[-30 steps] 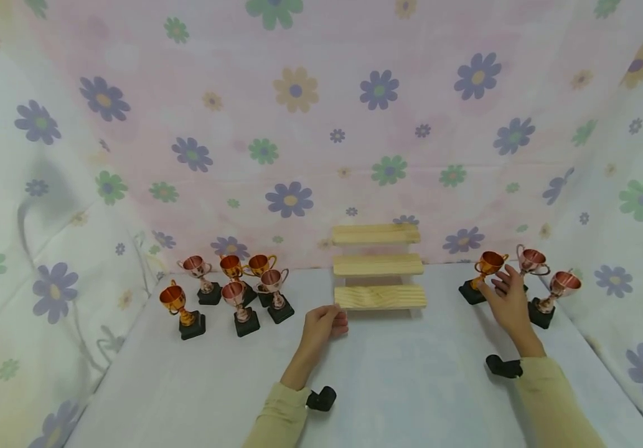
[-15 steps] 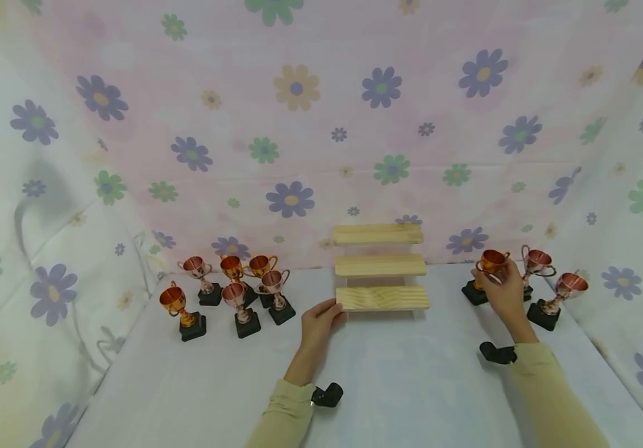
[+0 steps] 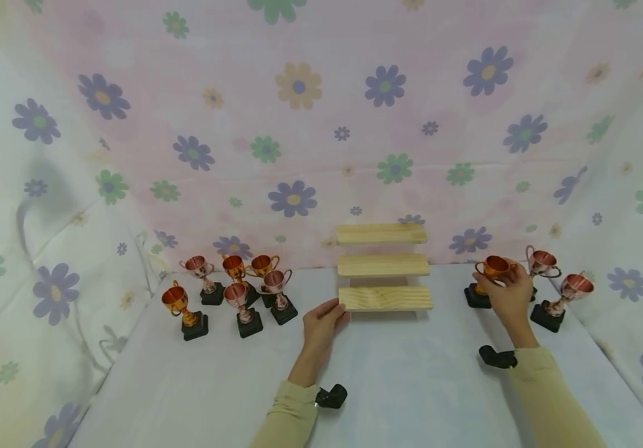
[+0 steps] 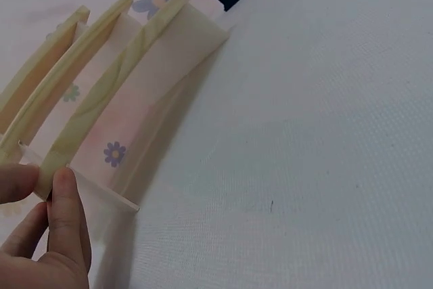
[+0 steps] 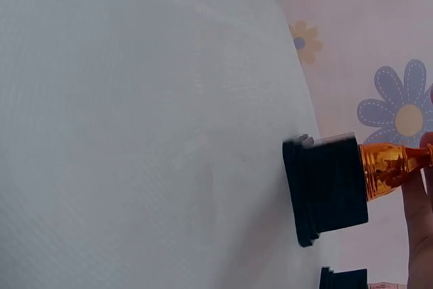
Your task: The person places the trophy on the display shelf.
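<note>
Nearest, lower centre, the left hand [image 3: 319, 328] is pinching the lowest of three wooden planks [image 3: 385, 298]. Mid-right, the right hand [image 3: 511, 302] has one gold trophy [image 3: 480, 286] gripped, two pink trophies [image 3: 576, 286] beside it; six more cups [image 3: 237, 295] mid-left, flowery cloth [image 3: 332, 168] behind.

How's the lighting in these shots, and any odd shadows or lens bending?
Head view: soft light, a shadowy patch on the left cloth; left wrist view: the front wooden plank looks bowed; right wrist view: shadow on the table beside the gold trophy.
</note>
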Demonstrator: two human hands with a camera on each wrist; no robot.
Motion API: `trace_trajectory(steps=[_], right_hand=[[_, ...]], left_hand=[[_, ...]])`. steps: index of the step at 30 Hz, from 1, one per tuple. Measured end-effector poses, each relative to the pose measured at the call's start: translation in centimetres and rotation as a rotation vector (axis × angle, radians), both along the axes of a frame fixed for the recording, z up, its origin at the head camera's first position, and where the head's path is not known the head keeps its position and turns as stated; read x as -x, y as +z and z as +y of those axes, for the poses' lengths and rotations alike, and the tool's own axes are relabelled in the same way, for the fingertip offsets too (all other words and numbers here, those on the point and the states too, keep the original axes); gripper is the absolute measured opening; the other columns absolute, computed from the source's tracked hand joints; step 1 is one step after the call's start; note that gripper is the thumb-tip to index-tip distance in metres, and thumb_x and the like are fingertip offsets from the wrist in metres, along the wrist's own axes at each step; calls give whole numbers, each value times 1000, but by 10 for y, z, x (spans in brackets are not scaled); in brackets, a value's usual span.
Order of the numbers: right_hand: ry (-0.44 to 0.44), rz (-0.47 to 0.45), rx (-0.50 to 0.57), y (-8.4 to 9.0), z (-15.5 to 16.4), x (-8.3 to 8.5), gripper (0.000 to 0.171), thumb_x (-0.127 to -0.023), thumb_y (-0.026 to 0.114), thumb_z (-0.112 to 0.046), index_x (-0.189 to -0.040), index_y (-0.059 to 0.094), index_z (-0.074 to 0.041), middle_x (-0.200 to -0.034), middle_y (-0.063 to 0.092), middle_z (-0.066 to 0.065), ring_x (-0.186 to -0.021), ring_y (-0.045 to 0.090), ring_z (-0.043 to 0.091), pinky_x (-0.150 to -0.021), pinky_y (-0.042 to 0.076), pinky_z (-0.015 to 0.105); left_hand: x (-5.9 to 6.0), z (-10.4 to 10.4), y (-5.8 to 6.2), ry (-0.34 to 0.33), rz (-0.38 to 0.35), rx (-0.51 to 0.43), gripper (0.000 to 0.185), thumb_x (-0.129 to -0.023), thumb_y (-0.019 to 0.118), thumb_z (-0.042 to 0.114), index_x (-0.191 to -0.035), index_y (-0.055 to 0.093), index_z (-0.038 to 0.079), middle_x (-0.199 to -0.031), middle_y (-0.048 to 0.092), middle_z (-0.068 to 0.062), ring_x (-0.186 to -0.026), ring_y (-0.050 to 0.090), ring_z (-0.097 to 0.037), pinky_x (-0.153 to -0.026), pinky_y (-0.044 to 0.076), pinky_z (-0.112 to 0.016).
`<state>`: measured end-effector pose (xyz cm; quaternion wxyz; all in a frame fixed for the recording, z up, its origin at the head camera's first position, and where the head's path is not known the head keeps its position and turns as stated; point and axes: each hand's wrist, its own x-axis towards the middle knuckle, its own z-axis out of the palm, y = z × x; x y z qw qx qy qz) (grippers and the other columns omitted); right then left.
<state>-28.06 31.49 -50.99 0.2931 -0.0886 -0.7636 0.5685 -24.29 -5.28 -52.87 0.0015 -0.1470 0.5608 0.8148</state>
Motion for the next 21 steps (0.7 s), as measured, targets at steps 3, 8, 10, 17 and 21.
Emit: trace_trajectory(steps=[3,8,10,17,21], right_hand=[[-5,-2,-20,0,-3,-3,52,-81,82,4,-127,57,6,-104,54,-22,-89,58,-13,-76,51,2],[28,-60,-141,8,-10,-11,49,-82,85,-8,-122,62,7,-100,57,-16,-85,55,-15,-71,49,0],[60,-85,-192,13,-13,-13,51,-83,85,-12,-123,61,6,-105,61,-6,-86,53,-15,-71,48,0],[159,-202,-277,30,-31,-23,58,-90,79,-28,-130,56,7,-121,62,26,-95,55,1,-68,47,2],[242,-176,-295,37,-43,-28,58,-94,76,-25,-135,52,8,-124,62,29,-95,56,-2,-70,48,2]], left_hand=[[0,-1,0,-1,6,4,34,-93,68,-6,-125,63,-14,-114,67,-21,-86,70,-14,-85,62,-28],[0,0,-1,5,19,18,32,-92,69,-7,-123,64,-15,-110,67,-20,-84,69,-13,-83,62,-27],[0,0,-1,8,26,19,32,-92,69,-7,-122,64,-15,-110,67,-21,-85,69,-13,-83,62,-27],[-2,2,-1,13,25,28,32,-93,69,-5,-123,63,-14,-109,65,-18,-88,67,-14,-85,62,-26],[-2,1,-2,5,31,28,32,-93,69,-4,-123,64,-13,-109,64,-18,-88,66,-14,-85,61,-26]])
